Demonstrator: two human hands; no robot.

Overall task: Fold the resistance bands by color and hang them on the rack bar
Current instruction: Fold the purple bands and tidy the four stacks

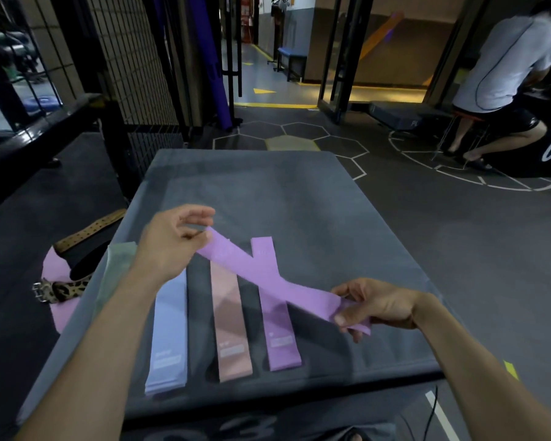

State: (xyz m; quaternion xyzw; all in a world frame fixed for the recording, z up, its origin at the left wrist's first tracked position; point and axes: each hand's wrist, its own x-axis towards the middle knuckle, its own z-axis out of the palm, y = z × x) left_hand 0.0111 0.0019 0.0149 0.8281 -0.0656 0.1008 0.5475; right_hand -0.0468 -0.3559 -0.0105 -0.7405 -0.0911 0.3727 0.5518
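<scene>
I hold a purple resistance band (268, 278) stretched diagonally above a grey padded box (299, 192). My left hand (172, 240) pinches its upper left end, and my right hand (376, 305) grips its lower right end. Beneath it, three bands lie flat side by side on the box: a light blue one (167, 338), a pink one (231, 326) and another purple one (279, 332). A pale green band (118, 259) hangs over the box's left edge, partly behind my left arm.
On the floor at left lie a leopard-print belt (61, 289), a tan perforated belt (89, 230) and a pink round item (61, 300). Black rack bars and mesh (134, 58) stand behind. A seated person (503, 78) is at far right.
</scene>
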